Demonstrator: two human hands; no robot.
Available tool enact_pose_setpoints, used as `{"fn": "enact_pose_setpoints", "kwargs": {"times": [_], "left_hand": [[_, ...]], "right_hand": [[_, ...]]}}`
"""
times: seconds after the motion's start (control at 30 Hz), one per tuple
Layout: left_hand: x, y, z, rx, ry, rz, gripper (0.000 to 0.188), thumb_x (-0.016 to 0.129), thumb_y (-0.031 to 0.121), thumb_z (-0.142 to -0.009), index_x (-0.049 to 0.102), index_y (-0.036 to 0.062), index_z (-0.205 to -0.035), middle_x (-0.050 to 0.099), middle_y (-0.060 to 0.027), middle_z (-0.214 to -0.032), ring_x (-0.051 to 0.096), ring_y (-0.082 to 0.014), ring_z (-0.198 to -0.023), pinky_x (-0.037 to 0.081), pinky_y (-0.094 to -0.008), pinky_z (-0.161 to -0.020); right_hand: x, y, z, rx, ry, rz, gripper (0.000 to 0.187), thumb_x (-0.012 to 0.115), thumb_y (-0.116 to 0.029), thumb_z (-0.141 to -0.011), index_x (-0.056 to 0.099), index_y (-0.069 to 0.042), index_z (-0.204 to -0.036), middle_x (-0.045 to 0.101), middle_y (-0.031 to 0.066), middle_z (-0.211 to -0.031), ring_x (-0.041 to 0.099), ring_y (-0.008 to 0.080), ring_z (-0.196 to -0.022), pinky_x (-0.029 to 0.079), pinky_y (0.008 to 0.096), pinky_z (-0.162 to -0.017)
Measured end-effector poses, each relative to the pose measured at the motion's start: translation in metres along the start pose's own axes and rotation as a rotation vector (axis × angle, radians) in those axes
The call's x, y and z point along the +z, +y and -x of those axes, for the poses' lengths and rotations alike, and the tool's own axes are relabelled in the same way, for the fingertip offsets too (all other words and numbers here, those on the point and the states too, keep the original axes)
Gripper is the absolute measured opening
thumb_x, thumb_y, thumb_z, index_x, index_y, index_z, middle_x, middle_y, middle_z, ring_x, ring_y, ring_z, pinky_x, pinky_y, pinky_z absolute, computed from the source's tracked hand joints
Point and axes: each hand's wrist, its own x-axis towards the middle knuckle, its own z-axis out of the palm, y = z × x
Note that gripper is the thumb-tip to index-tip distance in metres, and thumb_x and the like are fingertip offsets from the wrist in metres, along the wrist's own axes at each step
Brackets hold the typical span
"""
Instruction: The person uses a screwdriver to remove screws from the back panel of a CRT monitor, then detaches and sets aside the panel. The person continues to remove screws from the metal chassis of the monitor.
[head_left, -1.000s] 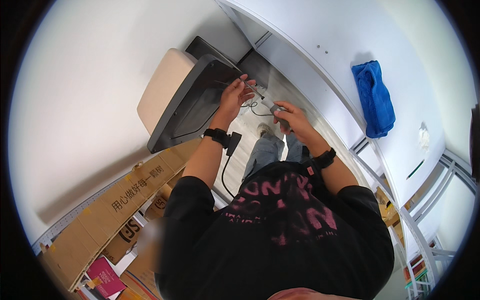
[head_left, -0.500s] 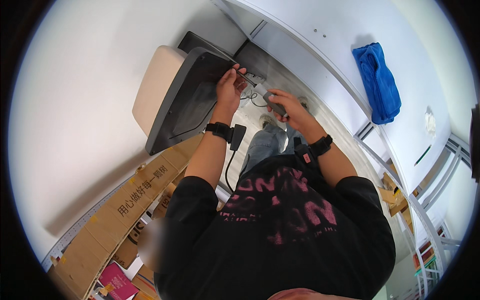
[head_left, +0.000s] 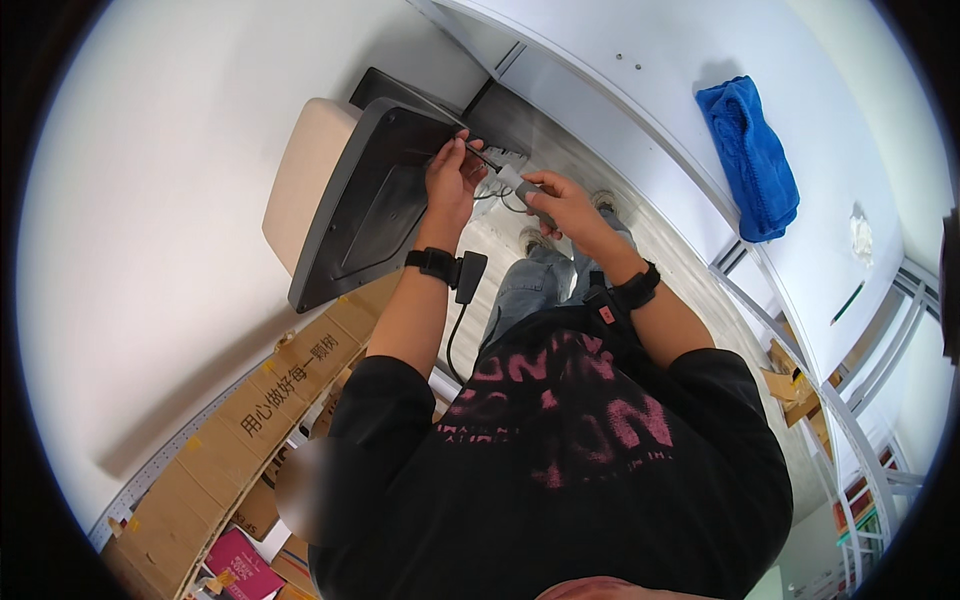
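Right grip (head_left: pixel 565 208) is closed around grey-handled tool (head_left: pixel 525 192), dark shaft pointing up-left. Left grip (head_left: pixel 452 182) is at the shaft, beside black-backed beige pad (head_left: pixel 345 225); cannot tell if pinching. Blue cloth (head_left: pixel 750 160) lies on worktop (head_left: pixel 820 150).

Both arms reach forward, elbows bent. The left hand (head_left: pixel 450 185) is farther out, thumb and fingertips drawn close together; the right hand (head_left: pixel 568 210) sits slightly nearer the body, fingers curled in a grip, forearm slanting inward
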Motion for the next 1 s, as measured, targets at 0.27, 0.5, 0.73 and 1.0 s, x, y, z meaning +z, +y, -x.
{"fn": "enact_pose_setpoints", "kwargs": {"times": [0.27,0.5,0.73,1.0], "left_hand": [[0.002,0.0,-0.003,0.0,0.026,0.009,0.023,0.06,0.02,-0.091,0.059,0.0092,-0.112,0.063,-0.0019,-0.088,0.063,-0.0142,-0.077,0.052,-0.0258,-0.065],[0.001,0.001,-0.002,-0.001,0.027,-0.023,0.024,0.06,0.019,-0.092,0.059,0.008,-0.113,0.063,-0.0017,-0.089,0.063,-0.015,-0.08,0.052,-0.0256,-0.068],[0.001,-0.001,-0.001,-0.015,0.056,0.021,0.019,0.064,0.018,-0.089,0.06,0.0073,-0.104,0.064,-0.0039,-0.088,0.064,-0.0158,-0.076,0.054,-0.0266,-0.063],[-0.003,-0.002,-0.004,-0.017,0.082,-0.039,0.017,0.065,0.016,-0.088,0.058,0.0072,-0.101,0.064,-0.0035,-0.088,0.063,-0.0154,-0.075,0.054,-0.027,-0.066]], "right_hand": [[0.008,0.007,0.001,-0.381,0.193,0.529,0.045,0.067,-0.015,-0.08,0.051,-0.005,-0.121,0.061,0.0103,-0.094,0.061,0.0228,-0.085,0.048,0.0331,-0.072],[-0.013,-0.005,0.001,0.148,-0.203,-0.283,0.041,0.06,-0.017,-0.085,0.049,-0.006,-0.123,0.059,0.0077,-0.092,0.059,0.0137,-0.063,0.041,0.0245,-0.044],[-0.005,0.013,-0.008,-0.332,0.005,0.279,0.042,0.062,-0.017,-0.084,0.049,-0.006,-0.123,0.054,0.0041,-0.087,0.057,0.0128,-0.076,0.046,0.0287,-0.054],[-0.009,-0.007,0.0,0.219,-0.21,-0.391,0.051,0.066,-0.022,-0.08,0.047,-0.008,-0.126,0.057,0.0053,-0.091,0.057,0.0137,-0.07,0.046,0.0281,-0.054]]}}
